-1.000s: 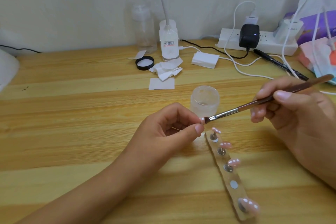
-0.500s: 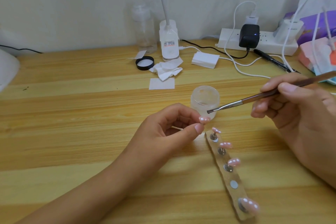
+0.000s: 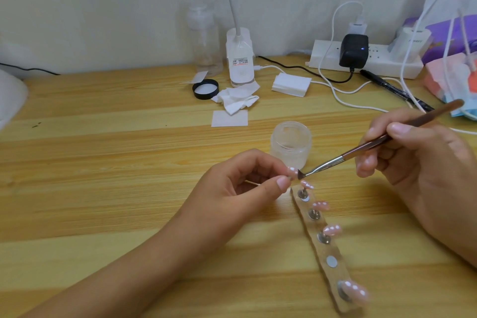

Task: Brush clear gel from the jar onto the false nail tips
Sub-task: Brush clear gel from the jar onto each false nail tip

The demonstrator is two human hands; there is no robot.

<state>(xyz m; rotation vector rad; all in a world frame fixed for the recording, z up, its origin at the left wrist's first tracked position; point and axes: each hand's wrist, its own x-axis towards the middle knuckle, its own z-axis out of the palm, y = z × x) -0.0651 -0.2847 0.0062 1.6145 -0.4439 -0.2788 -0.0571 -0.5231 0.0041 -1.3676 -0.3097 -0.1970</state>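
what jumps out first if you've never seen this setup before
In the middle of the view two hands meet: the left hand pinches a pink nail tip while the right hand holds a brush with its bristles right at that tip. Just behind them stands an open frosted jar. Nearer, to the right, a wooden strip carries four more nail tips on pins, with one round spot bare.

Glossy nail tips (image 3: 320,205), frosted plastic jar (image 3: 291,148), wood-grain table (image 3: 103,162).
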